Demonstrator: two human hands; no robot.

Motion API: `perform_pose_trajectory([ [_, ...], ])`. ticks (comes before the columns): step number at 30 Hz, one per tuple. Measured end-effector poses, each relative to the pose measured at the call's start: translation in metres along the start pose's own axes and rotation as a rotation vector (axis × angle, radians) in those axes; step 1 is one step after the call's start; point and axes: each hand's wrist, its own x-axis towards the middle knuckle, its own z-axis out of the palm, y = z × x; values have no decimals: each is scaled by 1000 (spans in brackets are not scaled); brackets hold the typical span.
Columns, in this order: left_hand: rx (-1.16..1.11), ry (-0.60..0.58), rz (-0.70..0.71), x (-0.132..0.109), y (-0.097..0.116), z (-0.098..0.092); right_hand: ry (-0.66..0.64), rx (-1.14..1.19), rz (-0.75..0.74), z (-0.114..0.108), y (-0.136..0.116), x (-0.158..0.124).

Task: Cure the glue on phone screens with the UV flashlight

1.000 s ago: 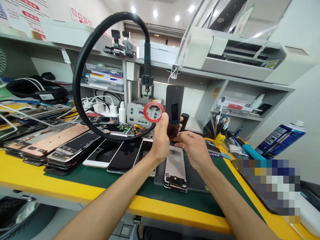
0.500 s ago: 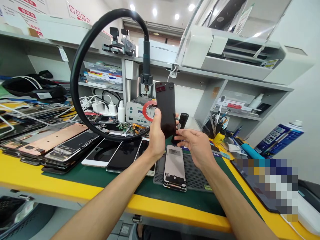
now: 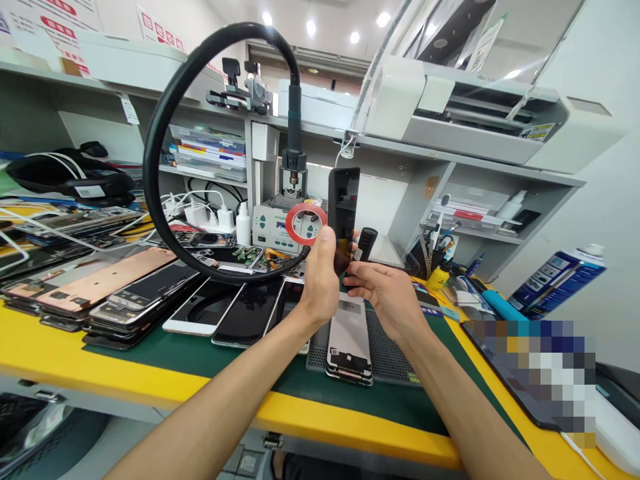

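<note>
A dark phone screen (image 3: 344, 213) stands upright in my left hand (image 3: 321, 277), its glossy face turned to the left and seen at a slant. My left thumb lies along its near side, with the other fingers behind it. By the screen's lower right edge, my right hand (image 3: 385, 293) has its thumb and fingertips pinched together. What they grip, if anything, is too small to make out. Directly below, a stack of phone screens (image 3: 349, 340) lies on a grey perforated mat (image 3: 395, 343), the top one with its pale back up.
A black hose (image 3: 150, 147) loops in front on the left. Several phones (image 3: 200, 307) and stacked phone parts (image 3: 107, 277) cover the left bench. Behind are a red tape roll (image 3: 293, 227) and a control box (image 3: 270, 223). A blue spray can (image 3: 560, 280) leans at right.
The phone screen has turned more edge-on and shifted slightly right with my left hand, uncovering the red tape roll. My right hand stays pinched at its lower edge, moved slightly left.
</note>
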Motion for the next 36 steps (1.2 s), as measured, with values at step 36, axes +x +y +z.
perform_pose_trajectory([
  [36,41,-80,98,-1,-6,2,48,28,-67,5,11,5],
])
